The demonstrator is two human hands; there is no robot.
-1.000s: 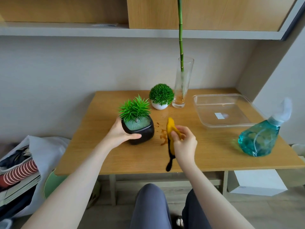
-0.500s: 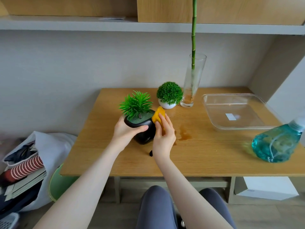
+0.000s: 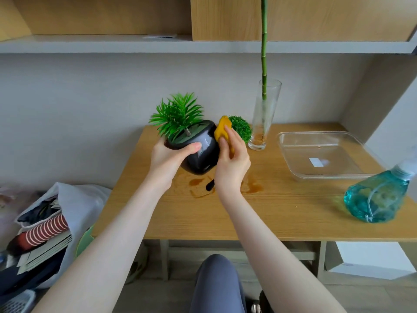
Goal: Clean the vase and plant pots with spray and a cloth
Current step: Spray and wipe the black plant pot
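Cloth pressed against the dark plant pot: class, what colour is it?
Mustard yellow cloth, held in the right hand; clearest in the head view.

We are holding the shiny black pot (image 3: 199, 155) tilted above the table, the yellow cloth (image 3: 222, 132) touching its side. The glass vase (image 3: 264, 116) and blue spray bottle (image 3: 379, 195) are standing apart.
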